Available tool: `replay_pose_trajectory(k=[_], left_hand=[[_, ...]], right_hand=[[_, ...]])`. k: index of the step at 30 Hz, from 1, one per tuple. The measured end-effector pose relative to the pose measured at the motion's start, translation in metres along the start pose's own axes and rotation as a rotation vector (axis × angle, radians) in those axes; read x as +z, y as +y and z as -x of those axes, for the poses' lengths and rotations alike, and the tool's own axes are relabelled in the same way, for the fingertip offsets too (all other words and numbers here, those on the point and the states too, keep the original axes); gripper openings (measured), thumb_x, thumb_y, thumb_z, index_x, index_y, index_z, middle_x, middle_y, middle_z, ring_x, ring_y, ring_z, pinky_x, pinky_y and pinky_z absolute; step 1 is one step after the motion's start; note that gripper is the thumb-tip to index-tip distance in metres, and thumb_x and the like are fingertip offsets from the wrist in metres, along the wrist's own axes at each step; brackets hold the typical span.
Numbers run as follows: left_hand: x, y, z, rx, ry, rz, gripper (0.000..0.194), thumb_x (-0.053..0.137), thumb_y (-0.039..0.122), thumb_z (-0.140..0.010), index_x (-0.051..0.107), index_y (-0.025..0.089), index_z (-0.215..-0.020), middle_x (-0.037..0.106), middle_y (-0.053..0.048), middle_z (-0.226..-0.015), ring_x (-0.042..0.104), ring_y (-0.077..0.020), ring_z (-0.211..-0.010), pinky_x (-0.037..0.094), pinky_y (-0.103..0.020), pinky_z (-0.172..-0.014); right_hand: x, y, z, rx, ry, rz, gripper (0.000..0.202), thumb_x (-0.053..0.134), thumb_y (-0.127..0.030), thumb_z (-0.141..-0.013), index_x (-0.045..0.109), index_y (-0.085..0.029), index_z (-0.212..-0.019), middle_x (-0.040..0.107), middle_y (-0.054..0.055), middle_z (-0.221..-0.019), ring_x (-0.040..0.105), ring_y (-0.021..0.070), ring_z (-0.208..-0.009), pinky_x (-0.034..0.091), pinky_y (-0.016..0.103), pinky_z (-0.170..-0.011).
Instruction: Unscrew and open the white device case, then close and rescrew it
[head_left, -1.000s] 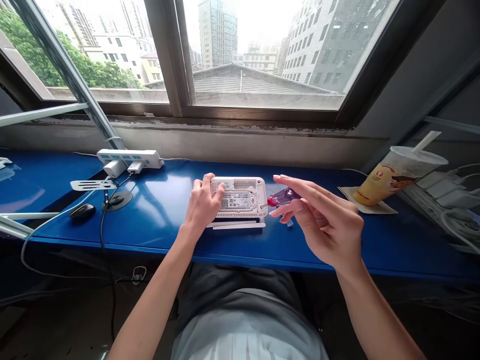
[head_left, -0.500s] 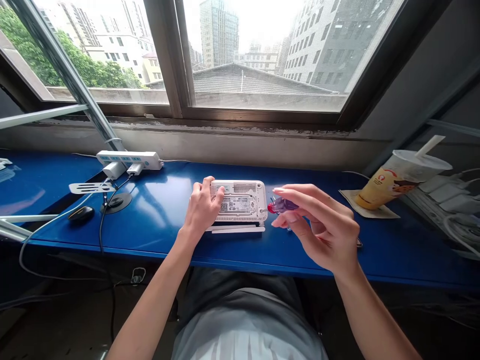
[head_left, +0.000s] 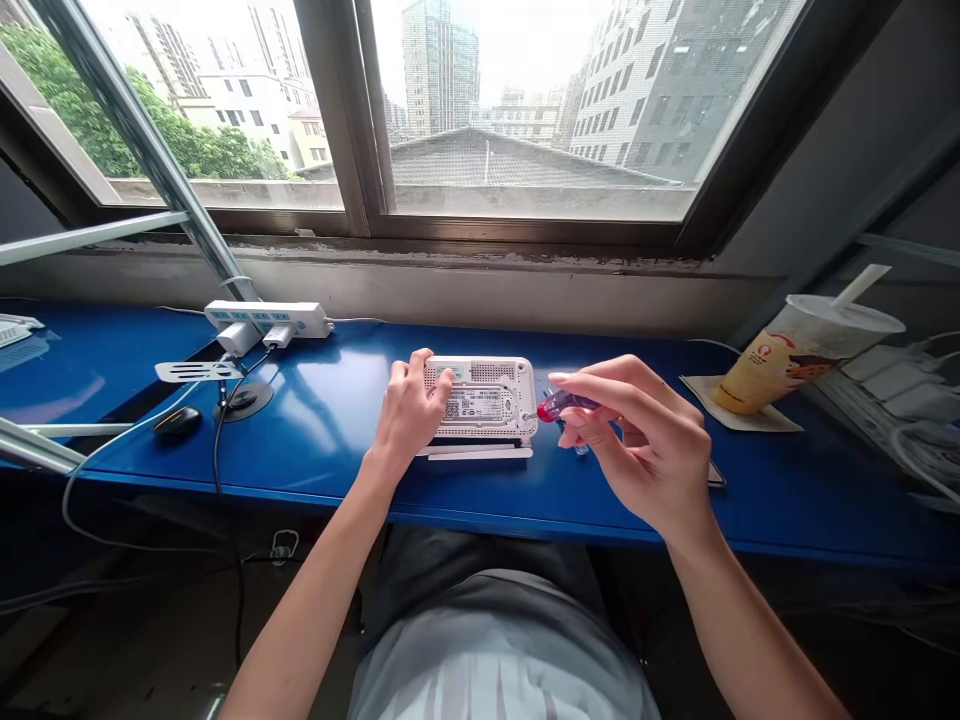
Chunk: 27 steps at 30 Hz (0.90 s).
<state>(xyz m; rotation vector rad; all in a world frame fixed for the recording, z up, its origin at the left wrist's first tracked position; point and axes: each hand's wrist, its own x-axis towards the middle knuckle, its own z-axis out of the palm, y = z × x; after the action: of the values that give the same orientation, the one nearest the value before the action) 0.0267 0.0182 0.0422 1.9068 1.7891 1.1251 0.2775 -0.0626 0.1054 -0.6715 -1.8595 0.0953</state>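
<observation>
A white router lies underside up on the blue table, its label and vent holes showing, with white antennas along its near edge. My left hand grips the router's left end, thumb across its underside. In my right hand, thumb and fingers pinch a screwdriver with a red and purple see-through handle. Its thin shaft points left, and the tip is at the router's right end. Small clear items lie partly hidden beneath my right hand.
A power strip with plugs and cables stands at the back left, near a metal pole. A black mouse lies at the left. On the right, a drink cup stands on a napkin.
The view has shifted slightly. My right fingers have changed their pose a little around the screwdriver, and more of its handle shows. My left hand stays on the router.
</observation>
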Motion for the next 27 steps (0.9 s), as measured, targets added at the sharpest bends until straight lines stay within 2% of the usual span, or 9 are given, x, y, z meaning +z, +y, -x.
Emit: replay_pose_trajectory(k=[8, 14, 16, 19, 23, 27], left_hand=[[-0.0005, 0.0015, 0.0004, -0.014, -0.018, -0.006, 0.056, 0.045, 0.056, -0.106, 0.054, 0.023, -0.15, 0.057, -0.015, -0.12, 0.069, -0.029, -0.098, 0.06, -0.042, -0.085], [-0.0005, 0.0011, 0.0001, -0.019, -0.018, -0.013, 0.056, 0.045, 0.056, -0.106, 0.054, 0.023, -0.15, 0.058, -0.016, -0.122, 0.07, -0.0305, -0.1, 0.061, -0.044, -0.086], [-0.0005, 0.0011, 0.0001, -0.017, -0.014, -0.018, 0.056, 0.046, 0.056, -0.106, 0.054, 0.023, -0.15, 0.058, -0.016, -0.121, 0.07, -0.0306, -0.101, 0.06, -0.045, -0.087], [-0.0006, 0.0013, 0.0002, -0.018, -0.018, -0.014, 0.056, 0.045, 0.056, -0.107, 0.054, 0.022, -0.15, 0.057, -0.015, -0.119, 0.069, -0.0297, -0.1, 0.06, -0.043, -0.087], [-0.0003, 0.0001, 0.0004, -0.023, -0.014, -0.014, 0.055, 0.046, 0.055, -0.107, 0.054, 0.022, -0.15, 0.058, -0.015, -0.119, 0.069, -0.0296, -0.1, 0.06, -0.043, -0.087], [0.0, -0.0017, 0.0006, -0.025, -0.002, -0.023, 0.054, 0.046, 0.054, -0.106, 0.055, 0.023, -0.15, 0.058, -0.015, -0.12, 0.07, -0.0307, -0.1, 0.059, -0.045, -0.09]], right_hand=[[-0.0015, 0.0008, -0.0003, -0.019, -0.05, -0.088, 0.048, 0.063, -0.01, -0.105, 0.067, -0.035, -0.146, 0.075, 0.007, -0.128, 0.08, 0.0144, -0.073, 0.068, 0.024, -0.057], [0.0021, 0.0008, 0.0018, 0.035, 0.025, -0.01, 0.042, 0.074, -0.01, -0.099, 0.073, -0.032, -0.135, 0.073, 0.001, -0.108, 0.075, 0.0107, -0.066, 0.062, 0.021, -0.053], [0.0047, 0.0008, 0.0022, 0.052, 0.05, 0.003, 0.047, 0.075, -0.01, -0.098, 0.071, -0.034, -0.138, 0.07, 0.001, -0.105, 0.072, 0.0096, -0.064, 0.061, 0.021, -0.051], [0.0076, 0.0008, 0.0025, 0.064, 0.062, -0.002, 0.054, 0.073, -0.009, -0.099, 0.066, -0.036, -0.145, 0.068, 0.002, -0.111, 0.071, 0.0089, -0.065, 0.063, 0.021, -0.051], [0.0046, 0.0013, 0.0028, 0.031, 0.014, -0.039, 0.047, 0.071, -0.007, -0.1, 0.072, -0.036, -0.137, 0.069, 0.003, -0.119, 0.076, 0.0115, -0.074, 0.065, 0.022, -0.054], [0.0002, -0.0004, 0.0023, 0.005, -0.042, -0.101, 0.051, 0.061, -0.005, -0.104, 0.068, -0.035, -0.145, 0.07, 0.006, -0.136, 0.08, 0.0147, -0.078, 0.068, 0.027, -0.059]])
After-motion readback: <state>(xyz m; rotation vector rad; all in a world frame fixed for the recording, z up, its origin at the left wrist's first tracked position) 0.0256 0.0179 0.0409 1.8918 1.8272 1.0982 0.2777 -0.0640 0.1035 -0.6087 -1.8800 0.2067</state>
